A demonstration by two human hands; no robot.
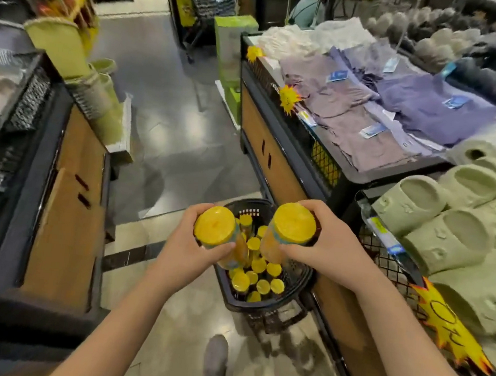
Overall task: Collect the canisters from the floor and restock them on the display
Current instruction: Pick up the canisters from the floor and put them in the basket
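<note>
My left hand (187, 247) grips a yellow-lidded canister (214, 224) around its body, lid facing up. My right hand (325, 247) grips a second yellow-lidded canister (294, 224) the same way. Both canisters are held side by side above a black plastic basket (288, 305) standing on the floor. Several more canisters with yellow lids (259, 273) stand upright inside the basket.
A display table with folded purple shirts (365, 108) and green slippers (446, 221) runs along the right. A wood-panelled display (70, 203) with green rolled mats stands left. An aisle of grey floor (168, 128) lies ahead. My shoe (215, 363) is below the basket.
</note>
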